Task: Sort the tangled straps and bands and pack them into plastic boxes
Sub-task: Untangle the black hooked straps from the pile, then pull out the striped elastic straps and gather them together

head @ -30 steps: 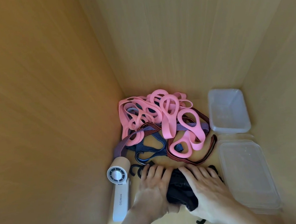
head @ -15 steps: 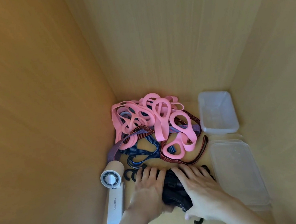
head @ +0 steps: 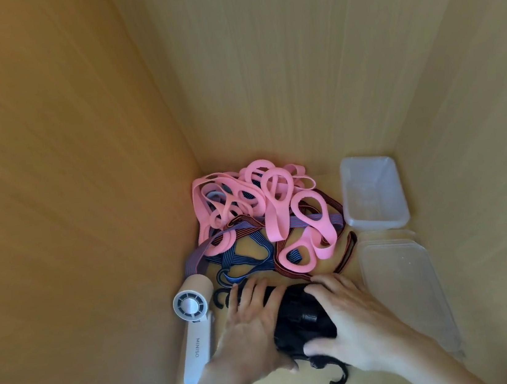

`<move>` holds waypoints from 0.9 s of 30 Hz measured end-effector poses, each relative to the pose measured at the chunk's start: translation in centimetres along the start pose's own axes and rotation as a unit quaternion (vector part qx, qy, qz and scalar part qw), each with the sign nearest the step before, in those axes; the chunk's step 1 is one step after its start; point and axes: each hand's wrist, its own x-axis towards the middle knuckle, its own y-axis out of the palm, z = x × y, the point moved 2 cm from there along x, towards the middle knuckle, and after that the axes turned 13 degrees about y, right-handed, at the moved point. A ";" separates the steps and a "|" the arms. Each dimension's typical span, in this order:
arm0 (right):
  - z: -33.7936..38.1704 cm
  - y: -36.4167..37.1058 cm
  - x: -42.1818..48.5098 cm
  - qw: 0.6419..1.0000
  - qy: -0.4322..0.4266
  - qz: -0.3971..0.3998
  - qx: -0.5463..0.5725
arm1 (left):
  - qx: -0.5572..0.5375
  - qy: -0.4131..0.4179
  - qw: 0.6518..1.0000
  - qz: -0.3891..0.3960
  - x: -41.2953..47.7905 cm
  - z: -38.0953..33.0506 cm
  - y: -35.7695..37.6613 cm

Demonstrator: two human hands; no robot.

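Nearest the camera, a loose black hook (head: 341, 378) curls on the wooden counter (head: 325, 182) just below the two hands. Both hands are on a black strap bundle (head: 304, 317) at the counter's near edge. The left hand (head: 251, 334) lies against the bundle's left side with its fingers spread and nearly straight, an unclosed grip that presses rather than clasps, and its thumb reaches along the bundle's near side. The right hand (head: 359, 323) has a closed grip on the bundle, with its fingers arched over the top and its thumb pushing in from the near side. Just past the left fingertips lie more small black hooks (head: 219, 299). Left of them a white handheld fan (head: 197, 337) marked MINISO lies along the left wall. To the right of the hands sits a flat clear plastic container (head: 404, 294); whether it is a lidded box or stacked lids I cannot tell. Beyond the hands is the tangle: a blue striped strap (head: 244, 257), a red-and-black striped strap (head: 348, 250) and a purple striped strap (head: 196, 260). Pink bands (head: 277, 208) are looped over and through them, back into the corner. At the far right an open clear plastic box (head: 373, 192) stands beside the tangle.
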 end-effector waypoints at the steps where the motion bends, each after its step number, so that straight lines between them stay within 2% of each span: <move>1: -0.1 -0.4 0.1 1.000 0.007 -0.021 0.018 | -0.024 0.002 1.000 -0.016 -0.2 0.1 -0.5; 5: -0.6 -1.3 1.6 0.994 0.047 -0.084 0.045 | -0.155 -0.018 0.982 -0.108 -0.9 0.9 -2.8; 9: -0.2 -0.8 3.6 0.994 0.069 -0.072 0.046 | -0.225 -0.052 0.948 -0.219 -1.1 1.4 -4.2; 13: 0.6 0.6 4.9 0.994 0.100 -0.038 -0.019 | -0.238 -0.060 0.937 -0.247 -1.4 0.9 -4.2; 16: 1.1 0.7 4.9 0.993 0.107 -0.045 -0.031 | -0.268 -0.079 0.918 -0.282 -1.7 0.5 -4.0; 19: 1.3 -0.9 4.5 0.992 0.075 -0.081 0.064 | -0.294 -0.097 0.900 -0.306 -1.9 0.5 -3.9; 23: 1.4 -4.3 4.4 0.951 0.075 -0.144 0.262 | -0.328 -0.113 0.880 -0.324 -2.0 1.1 -4.0; 27: 1.8 -7.5 5.2 0.934 0.045 -0.146 0.324 | -0.362 -0.107 0.866 -0.329 -1.4 1.6 -4.4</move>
